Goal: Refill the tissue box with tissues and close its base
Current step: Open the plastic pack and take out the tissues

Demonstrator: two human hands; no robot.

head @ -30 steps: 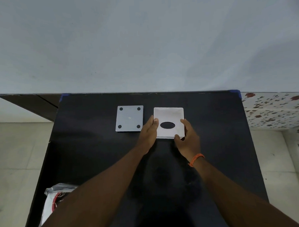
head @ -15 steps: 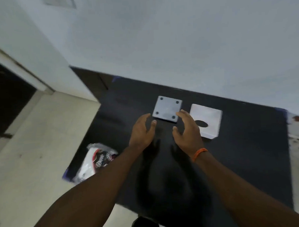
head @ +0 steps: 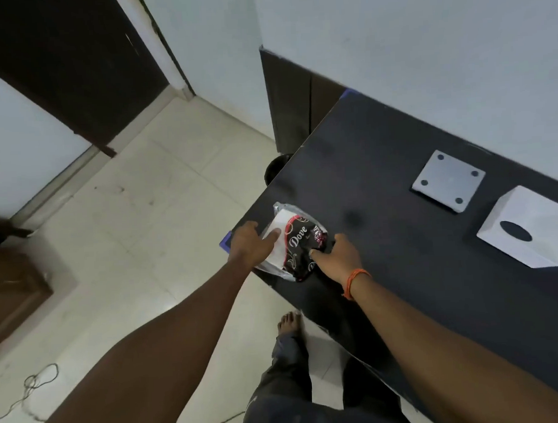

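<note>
A plastic pack of tissues, black with white tissues showing, lies at the near left corner of the black table. My left hand rests on its left side and my right hand touches its right side; both have fingers on the pack. The white tissue box, with its oval hole facing up, sits at the far right. Its grey square base, with round feet at the corners, lies flat beside the box, to its left.
The table's left edge drops to a tiled floor. A dark bin stands under that edge. A thin cord lies on the floor at lower left. My foot is by the table's front.
My view has swung left. Both hands left the tissue box and base, moved to the table's left corner, and now rest on the tissue pack.
</note>
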